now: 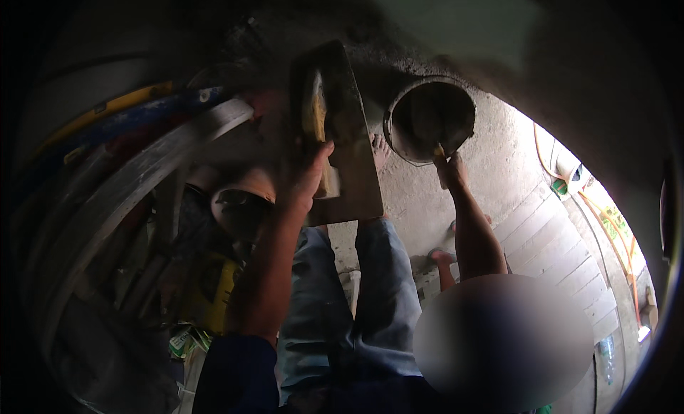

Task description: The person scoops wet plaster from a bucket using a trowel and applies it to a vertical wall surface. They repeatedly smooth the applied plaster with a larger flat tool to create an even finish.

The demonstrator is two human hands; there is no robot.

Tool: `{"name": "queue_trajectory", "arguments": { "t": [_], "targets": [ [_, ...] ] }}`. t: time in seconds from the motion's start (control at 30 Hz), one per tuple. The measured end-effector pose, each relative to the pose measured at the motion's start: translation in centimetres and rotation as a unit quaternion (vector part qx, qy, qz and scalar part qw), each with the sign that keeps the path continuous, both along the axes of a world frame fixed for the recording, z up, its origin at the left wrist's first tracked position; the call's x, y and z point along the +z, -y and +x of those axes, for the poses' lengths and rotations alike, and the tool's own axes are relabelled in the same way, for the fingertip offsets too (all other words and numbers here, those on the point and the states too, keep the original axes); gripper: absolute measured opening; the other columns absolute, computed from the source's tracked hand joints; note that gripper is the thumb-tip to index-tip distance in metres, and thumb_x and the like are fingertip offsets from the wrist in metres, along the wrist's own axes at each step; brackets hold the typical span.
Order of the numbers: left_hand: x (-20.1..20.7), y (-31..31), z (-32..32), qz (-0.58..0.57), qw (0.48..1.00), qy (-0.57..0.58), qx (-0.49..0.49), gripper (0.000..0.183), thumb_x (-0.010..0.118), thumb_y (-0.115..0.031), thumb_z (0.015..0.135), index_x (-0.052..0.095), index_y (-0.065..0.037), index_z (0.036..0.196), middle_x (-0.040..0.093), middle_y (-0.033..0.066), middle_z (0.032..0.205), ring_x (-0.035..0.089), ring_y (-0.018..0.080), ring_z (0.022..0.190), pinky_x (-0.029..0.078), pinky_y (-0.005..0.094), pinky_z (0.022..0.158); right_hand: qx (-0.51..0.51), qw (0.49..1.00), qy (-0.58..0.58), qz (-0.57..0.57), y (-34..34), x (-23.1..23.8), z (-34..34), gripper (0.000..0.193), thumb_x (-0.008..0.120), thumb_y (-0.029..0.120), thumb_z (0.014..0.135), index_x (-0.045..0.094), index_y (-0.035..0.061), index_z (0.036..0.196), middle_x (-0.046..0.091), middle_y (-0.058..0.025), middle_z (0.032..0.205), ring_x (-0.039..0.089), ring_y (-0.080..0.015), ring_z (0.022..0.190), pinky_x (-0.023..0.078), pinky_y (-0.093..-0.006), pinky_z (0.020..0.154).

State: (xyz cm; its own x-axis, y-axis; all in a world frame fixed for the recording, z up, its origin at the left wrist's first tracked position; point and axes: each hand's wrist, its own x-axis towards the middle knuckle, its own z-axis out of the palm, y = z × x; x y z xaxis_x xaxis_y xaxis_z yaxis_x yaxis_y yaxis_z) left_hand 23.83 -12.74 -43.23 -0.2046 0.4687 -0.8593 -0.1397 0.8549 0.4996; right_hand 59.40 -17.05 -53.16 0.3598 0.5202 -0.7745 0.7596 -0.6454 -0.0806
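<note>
- Float (349,140), flat and rectangular, held up left of the middle, its long right edge apart from the bucket (407,145) by a narrow gap.
- The left hand (311,175) grips its lengthwise wooden handle (315,104), yellowish and worn, with the thumb over the top.
- On the right, the right hand (452,172) is closed on a short tool handle (439,152) at the bucket's near rim; the tool's other end is lost in the dark inside.
- The bucket is round, its rim rough and crusted.
- Gritty concrete floor (420,200) shows between float and bucket and on to the right, as far as pale, straight-edged slabs (563,236).
- The left side is tighter: a scuffed pale bar (171,147), bent by the lens, lies beside a blue bar (142,115) and a yellow bar (117,104).
- Nearer, a round-mouthed container (260,182) sits close by the left forearm.
</note>
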Motion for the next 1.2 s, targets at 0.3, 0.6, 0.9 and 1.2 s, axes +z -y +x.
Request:
{"name": "queue_trajectory", "arguments": {
  "t": [0.3, 0.6, 0.9, 1.2],
  "targets": [
    [1.5, 0.2, -0.2, -0.033, 0.983, -0.075, -0.166, 0.058, 0.075, -0.025, 0.086, 0.057, 0.001, 0.134, 0.065, 0.0099, 0.112, 0.062, 0.0168, 0.101, 0.048, 0.0336, 0.092, 0.301, 0.952, -0.046, 0.024, 3.6, 6.6, 4.1, 0.039, 0.060, 0.022, 0.091, 0.054, 0.0030, 0.125, 0.066, -0.0304, 0.093, 0.067, -0.0475, 0.090, 0.053, -0.0567, 0.075],
    [4.0, 3.3, -1.2, 0.086, 0.924, -0.163, -0.335, 0.088, 0.078, -0.033, 0.087, 0.036, 0.009, 0.151, 0.060, 0.0187, 0.131, 0.061, 0.0231, 0.116, 0.050, 0.0346, 0.097, 0.288, 0.937, -0.137, 0.145, 1.8, 21.5, -0.7, 0.036, 0.071, 0.014, 0.085, 0.060, 0.0153, 0.119, 0.065, -0.0112, 0.089, 0.068, -0.0335, 0.079, 0.053, -0.0468, 0.064],
    [12.4, 1.2, -0.3, -0.012, 0.936, 0.020, -0.352, 0.077, 0.071, -0.021, 0.091, 0.036, 0.014, 0.149, 0.061, 0.0158, 0.125, 0.058, 0.0139, 0.110, 0.050, 0.0304, 0.093, 0.363, 0.923, -0.088, 0.094, 0.9, 18.5, 2.0, 0.028, 0.067, 0.013, 0.086, 0.062, 0.0199, 0.113, 0.063, -0.0111, 0.088, 0.068, -0.0328, 0.080, 0.054, -0.0460, 0.066],
    [11.2, 5.3, -2.9, -0.111, 0.971, 0.164, -0.132, 0.066, 0.072, -0.006, 0.091, 0.043, 0.001, 0.150, 0.061, 0.0011, 0.111, 0.056, 0.0045, 0.091, 0.050, 0.0234, 0.081, 0.140, 0.990, 0.011, 0.014, 1.2, 9.2, 7.4, 0.018, 0.058, 0.015, 0.091, 0.061, 0.0134, 0.109, 0.069, -0.0176, 0.098, 0.068, -0.0413, 0.093, 0.052, -0.0510, 0.075]
  ]
}}
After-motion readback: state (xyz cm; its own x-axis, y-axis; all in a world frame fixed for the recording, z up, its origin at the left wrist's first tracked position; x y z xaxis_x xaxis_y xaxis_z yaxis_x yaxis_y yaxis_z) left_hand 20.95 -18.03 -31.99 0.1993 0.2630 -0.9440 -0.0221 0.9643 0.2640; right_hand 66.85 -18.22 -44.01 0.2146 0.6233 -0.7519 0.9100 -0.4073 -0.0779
